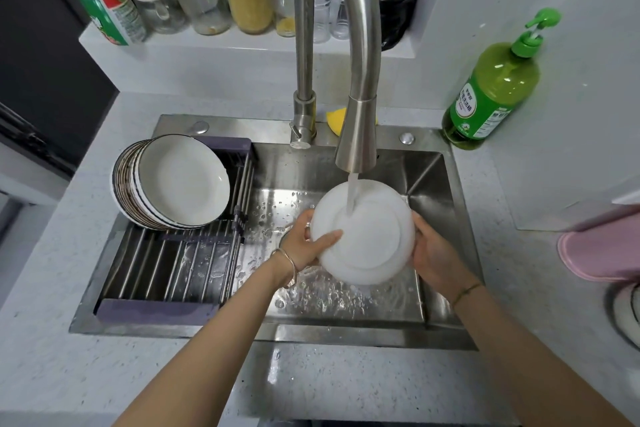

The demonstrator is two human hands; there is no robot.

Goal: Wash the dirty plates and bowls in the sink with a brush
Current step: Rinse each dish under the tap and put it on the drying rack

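White smooth round plate under water from curved brushed-steel tap.
Left hand grips its nine-o'clock rim, right hand its three-o'clock rim, above wet stainless sink.

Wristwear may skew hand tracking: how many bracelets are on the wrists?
2. A metal bangle on the left wrist, a thin dark band on the right. The left hand and right hand hold the white dish; no wrist is hidden.

Bowls on rack, left of plate
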